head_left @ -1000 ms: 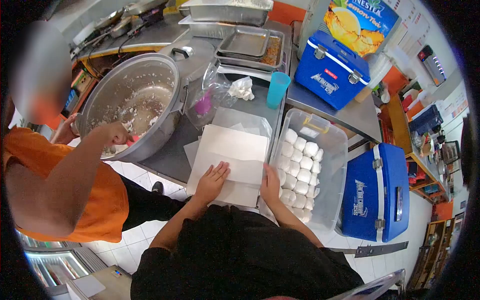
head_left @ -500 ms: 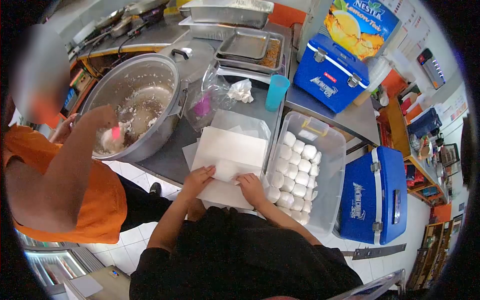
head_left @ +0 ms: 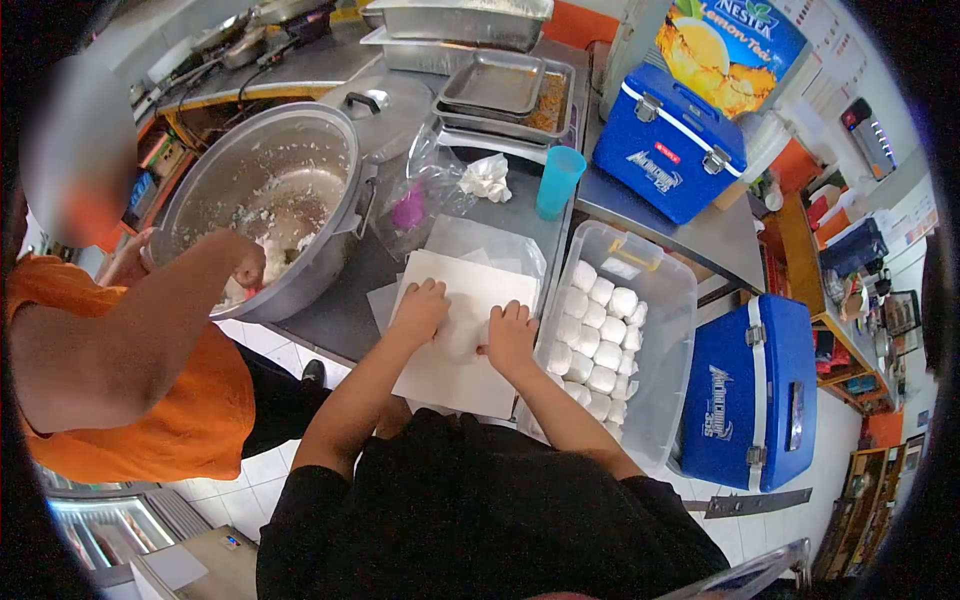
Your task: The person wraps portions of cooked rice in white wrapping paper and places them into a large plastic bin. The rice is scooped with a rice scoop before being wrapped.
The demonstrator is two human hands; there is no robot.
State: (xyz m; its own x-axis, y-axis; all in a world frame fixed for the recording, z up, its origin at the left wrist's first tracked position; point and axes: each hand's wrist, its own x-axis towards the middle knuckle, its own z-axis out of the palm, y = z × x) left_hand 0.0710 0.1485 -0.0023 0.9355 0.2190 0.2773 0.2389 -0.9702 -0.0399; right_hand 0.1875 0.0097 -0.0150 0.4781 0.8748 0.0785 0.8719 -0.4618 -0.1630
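On a stack of white paper sheets (head_left: 425,372) lies a pale rounded bundle (head_left: 461,330), its outline faint against the paper. My left hand (head_left: 421,310) bends its fingers over the paper at the bundle's left side. At the right side my right hand (head_left: 511,338) grips the paper, thumb turned in toward the bundle. What the paper covers is hidden. Just right of the stack, a clear plastic tub (head_left: 678,350) holds several rows of white wrapped bundles (head_left: 608,353).
A co-worker in an orange shirt (head_left: 150,370) reaches into a large metal pot (head_left: 335,150) with rice-like scraps. Beyond the paper are a plastic bag (head_left: 405,180), crumpled paper (head_left: 486,178), a turquoise cup (head_left: 560,184) and metal trays (head_left: 500,85). Blue coolers (head_left: 660,150) stand right.
Both my hands have moved forward on the stack, from the folded paper's near edge to either side of the bundle. The co-worker's hand has shifted right inside the pot.
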